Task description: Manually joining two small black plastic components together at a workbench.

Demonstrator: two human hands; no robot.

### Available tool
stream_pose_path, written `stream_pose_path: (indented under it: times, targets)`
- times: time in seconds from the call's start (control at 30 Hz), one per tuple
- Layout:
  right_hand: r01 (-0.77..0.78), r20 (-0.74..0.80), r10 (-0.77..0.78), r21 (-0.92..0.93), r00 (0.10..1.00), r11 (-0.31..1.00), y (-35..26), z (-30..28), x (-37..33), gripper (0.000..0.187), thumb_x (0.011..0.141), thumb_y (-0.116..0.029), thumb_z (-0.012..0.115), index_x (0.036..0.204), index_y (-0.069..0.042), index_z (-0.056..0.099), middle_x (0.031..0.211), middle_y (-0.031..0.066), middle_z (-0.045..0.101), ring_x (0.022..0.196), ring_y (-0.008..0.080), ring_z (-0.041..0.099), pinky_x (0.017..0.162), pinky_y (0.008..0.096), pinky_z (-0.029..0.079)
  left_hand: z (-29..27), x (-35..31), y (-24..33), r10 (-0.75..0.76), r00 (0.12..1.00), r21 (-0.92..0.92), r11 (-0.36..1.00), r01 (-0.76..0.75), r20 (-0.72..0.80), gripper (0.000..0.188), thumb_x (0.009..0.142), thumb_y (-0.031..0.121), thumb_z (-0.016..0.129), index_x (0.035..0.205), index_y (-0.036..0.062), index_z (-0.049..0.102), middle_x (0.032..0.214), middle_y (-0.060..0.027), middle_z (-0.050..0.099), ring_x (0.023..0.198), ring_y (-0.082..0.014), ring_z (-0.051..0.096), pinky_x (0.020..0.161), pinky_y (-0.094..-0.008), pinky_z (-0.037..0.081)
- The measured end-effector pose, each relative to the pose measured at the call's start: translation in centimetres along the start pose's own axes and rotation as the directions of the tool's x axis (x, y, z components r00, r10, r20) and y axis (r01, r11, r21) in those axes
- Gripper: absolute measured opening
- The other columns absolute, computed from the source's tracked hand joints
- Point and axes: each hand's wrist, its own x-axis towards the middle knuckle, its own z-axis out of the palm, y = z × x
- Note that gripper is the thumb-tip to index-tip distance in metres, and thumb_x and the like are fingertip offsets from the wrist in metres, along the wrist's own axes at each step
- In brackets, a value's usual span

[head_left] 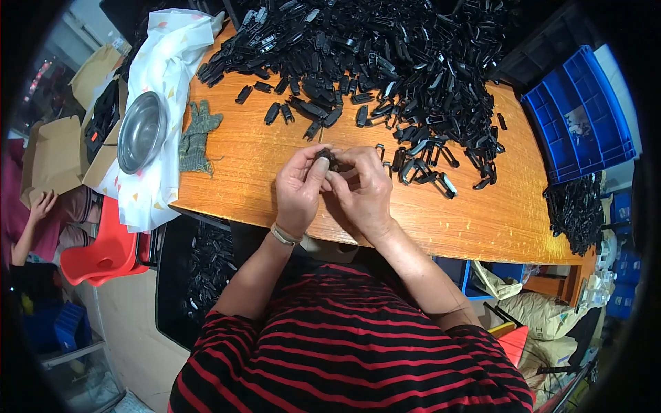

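My left hand (301,187) and my right hand (364,184) meet over the front part of the wooden table (241,186). Between their fingertips is a small black plastic part (326,157), mostly covered by the thumbs and fingers. Both hands are closed on it, the left thumb lying across its top. Just beyond the hands lie loose black plastic pieces (313,109), some solid, and to the right several open frame-like ones (427,162). A large heap of black plastic parts (372,48) covers the far side of the table.
At left, a grey knitted glove (198,138) lies near a metal bowl (142,133) on white patterned sheeting (175,41). A blue crate (578,113) stands at the right edge. Below left are a red chair (107,248) and a black bin of parts (206,268). Another person's hand (43,205) touches a cardboard box (55,155).
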Motion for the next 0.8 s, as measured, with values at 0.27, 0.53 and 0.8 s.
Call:
stream_pose_path:
  times: [0.27, 0.53, 0.8]
  targets:
    - [-0.256, 0.277, 0.226, 0.078, 0.934, 0.963, -2.5, 0.6, -2.2, 0.047, 0.085, -0.018, 0.071, 0.125, -0.004, 0.05, 0.094, 0.0198, 0.064, 0.082, 0.0373, 0.067, 0.068, 0.0409, 0.053, -1.0, -0.5, 1.7, -0.15, 0.977, -0.063, 0.985, 0.16, 0.15, 0.031, 0.105, 0.029, 0.042, 0.093, 0.0033, 0.056, 0.078, -0.0047, 0.059, 0.069, -0.0093, 0.054, 0.065, -0.023, 0.046]
    - [-0.249, 0.545, 0.128, 0.154, 0.829, 0.956, -4.3, 0.9, -1.7, 0.048, 0.08, -0.023, 0.076, 0.119, -0.007, 0.055, 0.082, 0.0117, 0.066, 0.072, 0.0328, 0.066, 0.061, 0.0407, 0.051, -5.6, -3.4, 5.1, -0.299, 0.954, 0.193, 0.936, 0.295, -0.011, 0.034, 0.103, 0.025, 0.04, 0.082, 0.0031, 0.056, 0.071, -0.0027, 0.057, 0.066, -0.0106, 0.052, 0.063, -0.0248, 0.043]
    - [-0.072, 0.362, 0.244, -0.427, 0.9, 0.901, 2.5, -5.5, 2.3, 0.031, 0.08, -0.028, 0.075, 0.096, -0.004, 0.067, 0.087, 0.0131, 0.066, 0.075, 0.0335, 0.066, 0.065, 0.0401, 0.053, -15.7, -7.1, 12.3, -0.211, 0.975, 0.96, 0.279, -0.011, 0.072, 0.01, 0.078, 0.007, 0.071, 0.084, 0.0006, 0.067, 0.078, -0.0111, 0.065, 0.076, -0.0267, 0.061, 0.072, -0.0362, 0.047]
